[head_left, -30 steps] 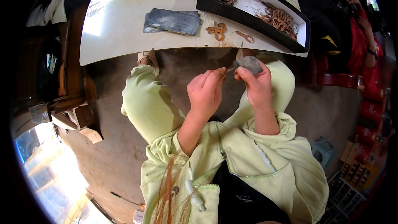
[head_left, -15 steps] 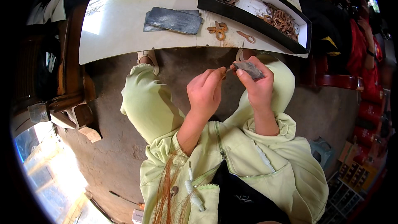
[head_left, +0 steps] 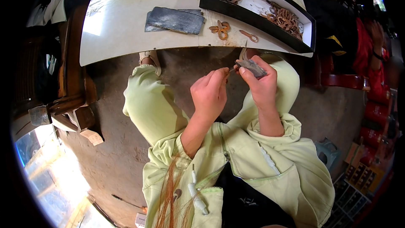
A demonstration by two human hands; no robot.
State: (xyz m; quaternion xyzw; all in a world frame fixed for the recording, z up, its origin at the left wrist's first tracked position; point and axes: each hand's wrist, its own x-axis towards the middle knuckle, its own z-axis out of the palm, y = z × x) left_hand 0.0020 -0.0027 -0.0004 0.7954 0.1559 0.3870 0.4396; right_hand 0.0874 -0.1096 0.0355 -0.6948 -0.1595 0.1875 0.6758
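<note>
Over my lap, my left hand (head_left: 209, 93) pinches a small, thin metal piece (head_left: 231, 70), mostly covered by the fingertips. My right hand (head_left: 265, 85) grips a folded grey piece of sandpaper (head_left: 254, 68), its thumb pressed on top, with the near edge meeting the metal piece. On the table beyond lie dark sheets of sandpaper (head_left: 175, 20), stacked askew. Beside them sit a little heap of rusty ring-ended metal pieces (head_left: 220, 29) and a single rusty one with a pointed shank (head_left: 249, 36).
A black-sided open box (head_left: 253, 17) holding many rusty metal pieces stands at the table's right. The white table (head_left: 118, 38) ends just beyond my knees. Wooden furniture (head_left: 74, 80) is at left, and another person's arm (head_left: 376, 42) shows at far right.
Both hands stay together over my lap, with the right hand and sandpaper shifted very slightly to the left. The grips look the same.
</note>
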